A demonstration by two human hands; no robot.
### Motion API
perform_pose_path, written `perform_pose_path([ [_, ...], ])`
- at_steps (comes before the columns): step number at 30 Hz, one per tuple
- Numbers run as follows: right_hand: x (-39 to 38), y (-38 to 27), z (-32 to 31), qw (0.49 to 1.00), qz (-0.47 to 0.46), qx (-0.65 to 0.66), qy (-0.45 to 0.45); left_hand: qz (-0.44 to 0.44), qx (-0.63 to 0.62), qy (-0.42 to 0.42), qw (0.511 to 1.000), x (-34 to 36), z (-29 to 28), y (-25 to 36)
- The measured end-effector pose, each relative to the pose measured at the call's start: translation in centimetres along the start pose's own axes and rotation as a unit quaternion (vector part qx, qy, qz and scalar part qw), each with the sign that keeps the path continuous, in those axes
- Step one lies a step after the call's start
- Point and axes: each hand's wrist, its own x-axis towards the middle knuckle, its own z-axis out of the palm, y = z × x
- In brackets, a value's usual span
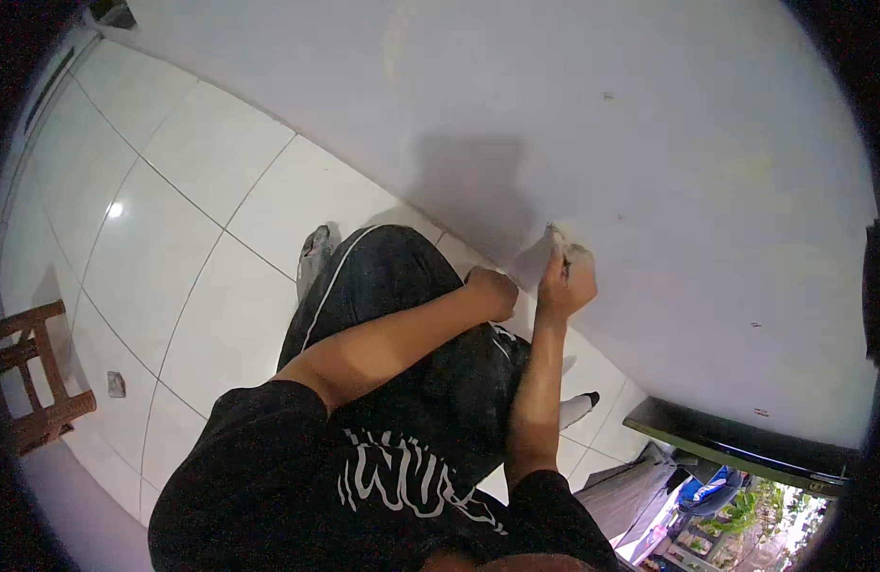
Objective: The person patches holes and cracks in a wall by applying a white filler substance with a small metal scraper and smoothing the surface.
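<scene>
My right hand is closed round a small pale tool with darker marks, its tip against the pale wall low down near the floor; the kind of tool is unclear. My left hand is curled by my bent knee, left of the right hand, and I cannot make out what, if anything, is in it. My dark-clad legs are folded on the white tiled floor.
At the far left stands a brown wooden chair or stool, a small grey object on the tiles beside it. At lower right are a dark green-edged ledge, hanging cloth and green plants.
</scene>
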Motion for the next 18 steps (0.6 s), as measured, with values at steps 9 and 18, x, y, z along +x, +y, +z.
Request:
perform_pose_path([
  [9,0.3,-0.4,0.0,1.000,-0.024,0.009,0.016,0.010,0.000,0.022,1.000,1.6,1.7,-0.8],
  [18,0.1,0.5,-0.5,0.999,0.034,0.019,-0.020,0.036,0.005,0.011,0.999,0.2,0.4,-0.4],
])
